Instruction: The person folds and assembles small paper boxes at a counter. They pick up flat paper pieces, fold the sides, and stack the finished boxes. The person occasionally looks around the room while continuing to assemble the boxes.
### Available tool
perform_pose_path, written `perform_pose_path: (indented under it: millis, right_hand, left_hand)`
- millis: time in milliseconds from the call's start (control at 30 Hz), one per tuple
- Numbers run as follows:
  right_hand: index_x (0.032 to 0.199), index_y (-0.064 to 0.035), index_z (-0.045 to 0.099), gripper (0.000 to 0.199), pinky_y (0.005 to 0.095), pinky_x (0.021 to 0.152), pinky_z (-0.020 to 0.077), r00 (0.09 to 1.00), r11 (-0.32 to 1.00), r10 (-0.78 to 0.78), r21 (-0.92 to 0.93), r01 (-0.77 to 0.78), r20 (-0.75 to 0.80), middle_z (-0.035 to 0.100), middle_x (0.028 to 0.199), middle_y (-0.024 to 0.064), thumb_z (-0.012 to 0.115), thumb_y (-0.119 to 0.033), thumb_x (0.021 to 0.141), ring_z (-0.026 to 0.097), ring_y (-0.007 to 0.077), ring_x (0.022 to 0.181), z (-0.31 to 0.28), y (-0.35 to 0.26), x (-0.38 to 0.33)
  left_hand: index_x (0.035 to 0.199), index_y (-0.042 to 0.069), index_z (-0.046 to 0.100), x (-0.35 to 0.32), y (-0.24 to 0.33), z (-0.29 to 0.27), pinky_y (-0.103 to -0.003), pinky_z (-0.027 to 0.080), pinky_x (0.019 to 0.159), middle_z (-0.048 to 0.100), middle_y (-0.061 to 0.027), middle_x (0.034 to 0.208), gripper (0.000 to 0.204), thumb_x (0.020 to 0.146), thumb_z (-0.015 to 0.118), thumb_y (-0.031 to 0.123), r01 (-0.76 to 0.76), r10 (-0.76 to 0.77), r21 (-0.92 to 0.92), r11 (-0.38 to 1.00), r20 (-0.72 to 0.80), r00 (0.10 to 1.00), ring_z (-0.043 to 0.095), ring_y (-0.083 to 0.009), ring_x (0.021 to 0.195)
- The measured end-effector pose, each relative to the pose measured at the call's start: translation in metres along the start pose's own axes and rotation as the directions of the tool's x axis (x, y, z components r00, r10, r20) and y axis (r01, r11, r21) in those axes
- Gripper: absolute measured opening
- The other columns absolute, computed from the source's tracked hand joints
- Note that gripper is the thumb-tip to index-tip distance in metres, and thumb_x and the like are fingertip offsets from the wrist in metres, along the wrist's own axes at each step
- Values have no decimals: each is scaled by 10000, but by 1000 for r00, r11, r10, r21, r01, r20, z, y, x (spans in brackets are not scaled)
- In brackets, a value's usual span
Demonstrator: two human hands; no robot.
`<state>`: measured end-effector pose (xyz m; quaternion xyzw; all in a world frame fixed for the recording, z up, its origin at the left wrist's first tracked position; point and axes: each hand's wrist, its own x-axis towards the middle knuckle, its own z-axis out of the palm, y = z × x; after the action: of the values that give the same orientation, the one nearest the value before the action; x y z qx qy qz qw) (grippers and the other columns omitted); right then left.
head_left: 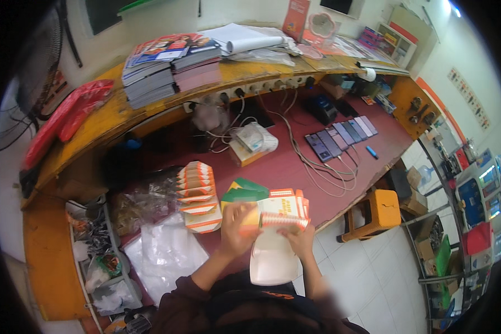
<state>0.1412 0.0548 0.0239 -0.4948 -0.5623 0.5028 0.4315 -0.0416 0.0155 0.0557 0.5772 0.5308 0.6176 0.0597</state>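
A paper box (273, 259) with a cream inside and an orange-and-white patterned far edge is held up before my body at the table's front edge. My right hand (301, 240) grips its right side, fingers closed on the edge. My left hand (236, 231) is at its left side, over a yellow patch. That hand is blurred, so its fingers do not show clearly. Just beyond lie green folded cartons (244, 189) and more orange-and-white cartons (288, 203). To the left, a row of folded orange-and-white cartons (197, 195) stands close together.
Clear plastic bags (164, 250) lie at the left, beside a grey tray (108, 245) of small items. Several phones (339, 136) with white cables lie at the right. A white box (253, 142) is farther back. Magazine stacks (150, 83) top the shelf. A yellow stool (384, 209) stands right.
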Motion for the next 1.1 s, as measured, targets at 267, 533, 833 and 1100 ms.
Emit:
perform_pose_path:
  millis: [267, 533, 833, 1100]
  right_hand:
    - [787, -2, 669, 384, 275, 590, 479, 982, 967, -188, -177, 185, -1, 660, 717, 68, 877, -230, 559, 617, 152, 631, 38, -45, -47]
    - [670, -9, 599, 278, 277, 494, 402, 820, 848, -477, -81, 525, 315, 583, 608, 50, 633, -238, 822, 547, 143, 530, -2, -73, -28]
    - [825, 40, 639, 320, 240, 583, 466, 874, 868, 400, 193, -458, 275, 645, 789, 61, 573, -262, 910, 578, 96, 653, 8, -12, 4]
    - [1164, 19, 539, 473, 352, 908, 438, 744, 974, 196, -42, -221, 638, 580, 1145, 130, 687, -252, 806, 541, 218, 1074, 12, 2, -29]
  left_hand:
    - [773, -11, 627, 10, 4, -34, -291, 409, 513, 568, -82, 687, 477, 846, 602, 460, 35, 136, -426, 904, 364, 921, 544, -179, 589]
    - [848, -22, 616, -4, 2, -34, -281, 390, 544, 525, -61, 640, 342, 907, 538, 305, 173, 271, -619, 766, 555, 786, 506, -161, 576]
    - [808, 10, 653, -42, 3, -54, -219, 371, 498, 541, 5, 604, 324, 933, 511, 272, 868, -267, -228, 442, 890, 370, 480, -47, 545]
    - [713, -4, 642, -56, -3, -79, -225, 396, 492, 586, -31, 789, 244, 880, 581, 162, 770, -543, -221, 598, 596, 592, 531, -75, 618]
